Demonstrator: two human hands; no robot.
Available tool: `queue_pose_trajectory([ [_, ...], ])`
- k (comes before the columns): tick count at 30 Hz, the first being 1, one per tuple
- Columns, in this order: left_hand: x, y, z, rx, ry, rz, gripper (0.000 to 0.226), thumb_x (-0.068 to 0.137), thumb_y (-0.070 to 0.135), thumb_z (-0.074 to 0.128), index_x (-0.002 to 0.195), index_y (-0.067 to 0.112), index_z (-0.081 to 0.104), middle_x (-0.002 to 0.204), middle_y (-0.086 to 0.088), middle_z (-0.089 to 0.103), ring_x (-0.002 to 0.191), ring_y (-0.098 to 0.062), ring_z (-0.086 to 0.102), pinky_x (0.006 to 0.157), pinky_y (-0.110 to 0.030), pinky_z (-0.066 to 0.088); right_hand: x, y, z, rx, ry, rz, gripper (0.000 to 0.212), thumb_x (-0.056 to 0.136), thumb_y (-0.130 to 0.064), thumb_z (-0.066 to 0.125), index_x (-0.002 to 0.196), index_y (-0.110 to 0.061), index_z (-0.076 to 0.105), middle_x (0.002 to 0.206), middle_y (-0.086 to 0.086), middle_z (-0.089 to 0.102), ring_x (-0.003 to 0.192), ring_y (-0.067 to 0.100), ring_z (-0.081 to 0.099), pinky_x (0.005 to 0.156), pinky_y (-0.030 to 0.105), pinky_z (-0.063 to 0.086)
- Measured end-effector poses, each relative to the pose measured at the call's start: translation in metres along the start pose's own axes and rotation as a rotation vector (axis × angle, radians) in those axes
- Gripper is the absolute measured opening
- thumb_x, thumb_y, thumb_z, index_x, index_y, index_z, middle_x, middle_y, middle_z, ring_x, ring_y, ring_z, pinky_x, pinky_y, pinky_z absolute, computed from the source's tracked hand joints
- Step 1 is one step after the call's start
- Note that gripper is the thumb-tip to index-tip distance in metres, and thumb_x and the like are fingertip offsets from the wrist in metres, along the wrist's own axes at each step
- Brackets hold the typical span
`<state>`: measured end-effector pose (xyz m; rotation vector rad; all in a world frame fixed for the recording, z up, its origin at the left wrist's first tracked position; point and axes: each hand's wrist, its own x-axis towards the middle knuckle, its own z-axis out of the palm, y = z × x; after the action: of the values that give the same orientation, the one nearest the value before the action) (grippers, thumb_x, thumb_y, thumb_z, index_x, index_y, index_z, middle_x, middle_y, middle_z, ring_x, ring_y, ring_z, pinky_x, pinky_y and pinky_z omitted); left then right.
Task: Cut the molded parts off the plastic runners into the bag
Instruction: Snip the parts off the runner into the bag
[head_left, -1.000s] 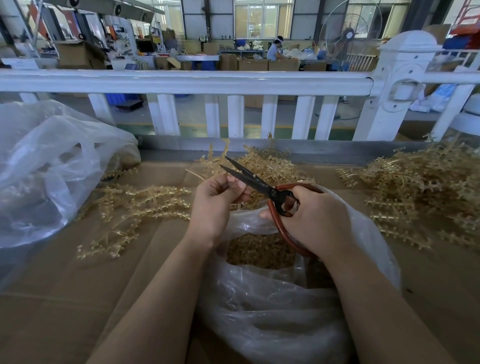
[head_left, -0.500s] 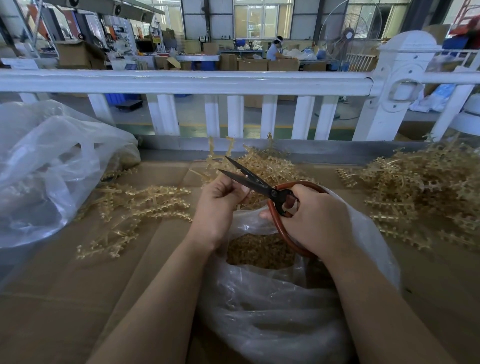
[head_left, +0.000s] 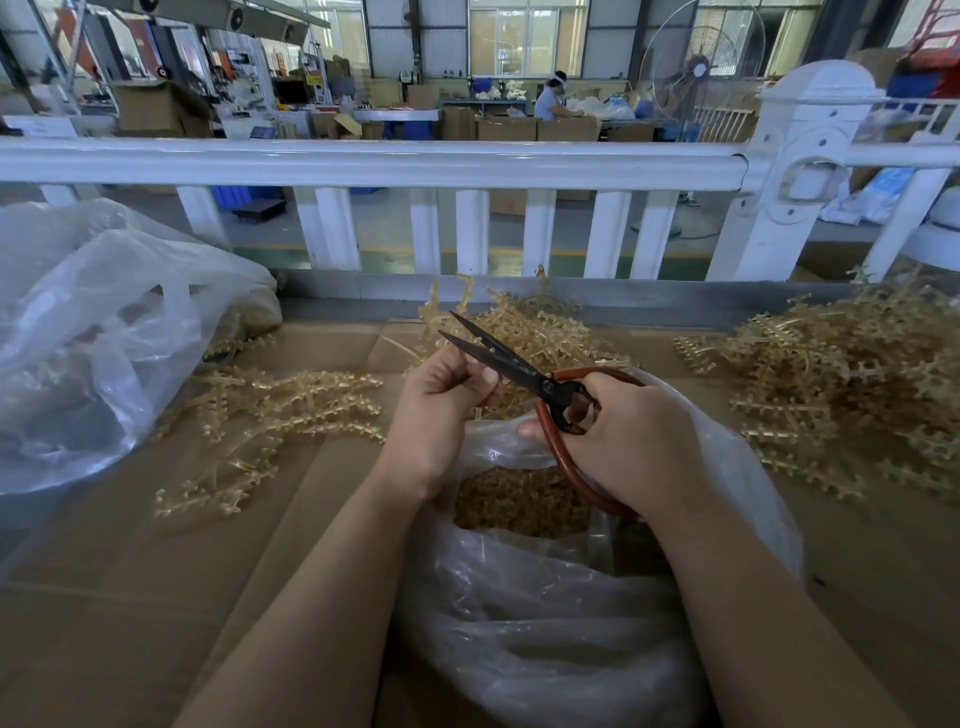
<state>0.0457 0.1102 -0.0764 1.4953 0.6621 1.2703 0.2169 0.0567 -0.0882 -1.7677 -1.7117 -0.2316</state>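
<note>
Now, left hand (head_left: 441, 410) fingers pinching runner (head_left: 441, 317), right hand (head_left: 623, 441) gripping open scissors (head_left: 498, 353) over bag (head_left: 545, 623).

Whatever the left hand (head_left: 441, 410) pinches hidden by its curled fingers, lower scissor handle (head_left: 582, 478) behind the right hand (head_left: 623, 441), right runner pile (head_left: 857, 384) cut by the edge, distant person (head_left: 551, 101) too small to tell

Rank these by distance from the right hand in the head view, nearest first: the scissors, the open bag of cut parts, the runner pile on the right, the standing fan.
1. scissors: in the right hand.
2. open bag: directly beneath it.
3. runner pile: right, on the cardboard.
4. standing fan: far behind the fence.
</note>
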Motion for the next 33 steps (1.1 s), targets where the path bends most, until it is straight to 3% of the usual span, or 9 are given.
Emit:
queue_pose_trajectory([
  [3,0.0002,0.0006,0.0002,-0.011,0.004,-0.005,0.021,0.096,-0.012,0.047,0.081,0.001,0.053,0.071,-0.006,0.050,0.066,-0.010,0.047,0.067,-0.018,0.043,0.0001,0.0005,0.0002,0.017,-0.016,0.012,0.086,0.066,-0.100,0.027,0.090,-0.029,0.068,0.073,-0.019,0.063,0.065,-0.001,0.055,0.059,0.005,0.030],
  [8,-0.0002,0.0003,0.0007,-0.026,-0.021,-0.003,0.015,0.093,-0.016,0.044,0.085,-0.010,0.054,0.068,-0.009,0.044,0.062,-0.011,0.043,0.064,-0.020,0.039,-0.0010,-0.0014,-0.0032,0.006,0.004,0.008,0.069,0.071,-0.093,0.043,0.093,-0.032,0.066,0.072,-0.028,0.049,0.060,-0.015,0.037,0.058,0.004,0.023],
  [14,-0.0008,0.0016,-0.0003,-0.014,-0.068,-0.002,0.026,0.087,-0.018,0.044,0.079,0.002,0.057,0.074,-0.015,0.049,0.066,-0.013,0.048,0.065,-0.020,0.042,-0.0013,-0.0049,-0.0052,0.004,0.010,-0.007,0.067,0.070,-0.091,0.043,0.094,-0.032,0.065,0.073,-0.029,0.044,0.062,-0.019,0.034,0.056,0.004,0.020],
  [18,-0.0008,0.0001,-0.0001,-0.027,-0.066,-0.012,0.009,0.083,-0.008,0.050,0.082,-0.012,0.058,0.072,-0.014,0.052,0.065,-0.014,0.050,0.066,-0.021,0.044,-0.0006,-0.0048,-0.0050,-0.004,-0.003,-0.011,0.062,0.072,-0.088,0.050,0.094,-0.031,0.065,0.076,-0.026,0.050,0.062,-0.013,0.037,0.058,0.004,0.022],
  [20,-0.0001,-0.0004,-0.0008,-0.015,-0.061,-0.017,0.012,0.082,-0.007,0.050,0.084,-0.018,0.056,0.073,-0.016,0.052,0.068,-0.019,0.050,0.067,-0.022,0.045,-0.0012,-0.0046,-0.0056,-0.010,-0.002,-0.015,0.061,0.072,-0.088,0.050,0.092,-0.032,0.065,0.075,-0.026,0.052,0.062,-0.011,0.039,0.058,0.004,0.022],
  [26,-0.0011,0.0030,0.0004,0.025,-0.069,-0.038,0.020,0.088,-0.016,0.043,0.087,-0.007,0.061,0.075,-0.017,0.055,0.070,-0.020,0.053,0.069,-0.024,0.047,-0.0017,-0.0042,-0.0066,-0.036,0.007,-0.015,0.050,0.076,-0.081,0.061,0.083,-0.032,0.062,0.069,-0.018,0.060,0.061,-0.003,0.051,0.054,0.004,0.023],
  [30,-0.0024,0.0049,0.0022,-0.043,-0.075,-0.040,0.011,0.078,0.002,0.051,0.083,-0.003,0.059,0.071,-0.013,0.056,0.068,-0.018,0.054,0.070,-0.025,0.047,-0.0018,-0.0054,-0.0075,-0.001,0.024,-0.009,0.057,0.073,-0.087,0.053,0.079,-0.031,0.062,0.065,-0.019,0.057,0.058,-0.010,0.043,0.054,0.004,0.023],
  [33,-0.0021,0.0044,0.0024,-0.056,-0.082,-0.027,0.014,0.075,0.006,0.049,0.082,-0.001,0.058,0.071,-0.012,0.056,0.067,-0.017,0.054,0.069,-0.024,0.048,-0.0019,-0.0044,-0.0071,-0.004,0.021,-0.023,0.060,0.074,-0.087,0.052,0.081,-0.029,0.066,0.066,-0.018,0.060,0.057,-0.004,0.048,0.055,0.004,0.026],
])
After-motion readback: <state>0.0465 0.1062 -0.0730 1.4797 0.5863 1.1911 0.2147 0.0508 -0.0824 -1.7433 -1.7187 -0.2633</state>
